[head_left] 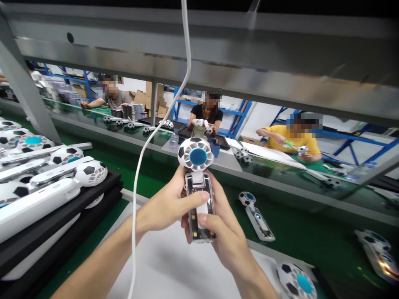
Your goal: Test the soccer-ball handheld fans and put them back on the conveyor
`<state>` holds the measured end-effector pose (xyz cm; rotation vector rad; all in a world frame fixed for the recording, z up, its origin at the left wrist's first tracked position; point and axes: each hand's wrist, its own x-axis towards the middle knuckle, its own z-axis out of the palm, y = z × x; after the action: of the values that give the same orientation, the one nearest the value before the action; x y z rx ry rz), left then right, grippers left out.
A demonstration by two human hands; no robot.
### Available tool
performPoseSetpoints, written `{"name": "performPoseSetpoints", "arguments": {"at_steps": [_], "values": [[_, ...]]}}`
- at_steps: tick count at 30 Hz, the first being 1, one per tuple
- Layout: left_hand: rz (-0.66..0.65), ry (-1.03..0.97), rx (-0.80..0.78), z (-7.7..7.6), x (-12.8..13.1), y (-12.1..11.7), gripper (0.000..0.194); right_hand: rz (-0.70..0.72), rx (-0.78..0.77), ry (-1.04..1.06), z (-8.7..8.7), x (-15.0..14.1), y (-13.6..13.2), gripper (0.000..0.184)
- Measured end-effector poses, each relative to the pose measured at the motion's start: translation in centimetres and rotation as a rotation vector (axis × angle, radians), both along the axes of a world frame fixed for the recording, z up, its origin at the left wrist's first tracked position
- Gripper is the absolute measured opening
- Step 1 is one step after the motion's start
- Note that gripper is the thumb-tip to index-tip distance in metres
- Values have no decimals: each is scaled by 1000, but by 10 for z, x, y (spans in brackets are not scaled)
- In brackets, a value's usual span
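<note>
In the head view, the left hand point(170, 205) and right hand point(227, 230) share one grip, clamped around a football-headed device point(197, 182) above the near white sheet point(162, 270). Both thumbs lie across its front, probably steadying it upright. Left, similar devices point(40, 199) fill black trays point(99, 199), presumably keeping them together.
</note>
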<state>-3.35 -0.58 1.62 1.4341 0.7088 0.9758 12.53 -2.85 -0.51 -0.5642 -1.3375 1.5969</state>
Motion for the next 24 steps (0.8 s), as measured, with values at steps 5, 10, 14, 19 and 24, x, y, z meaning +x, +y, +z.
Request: {"name": "performPoseSetpoints", "arguments": {"at_steps": [5,10,14,19,24], "values": [[8,2,-15,-3,2,-1,47,-19,-63,30,-1,-2,1,78],[7,-43,-46,1,2,-2,47,-78,-86,19,0,-5,-2,79],[16,-42,-38,2,2,-2,58,-68,-110,33,3,-5,-3,80],[16,-36,-38,2,2,-2,60,-51,-97,44,2,-5,-3,78],[33,-36,-18,2,1,-1,57,54,-31,19,-2,-1,1,81]]}}
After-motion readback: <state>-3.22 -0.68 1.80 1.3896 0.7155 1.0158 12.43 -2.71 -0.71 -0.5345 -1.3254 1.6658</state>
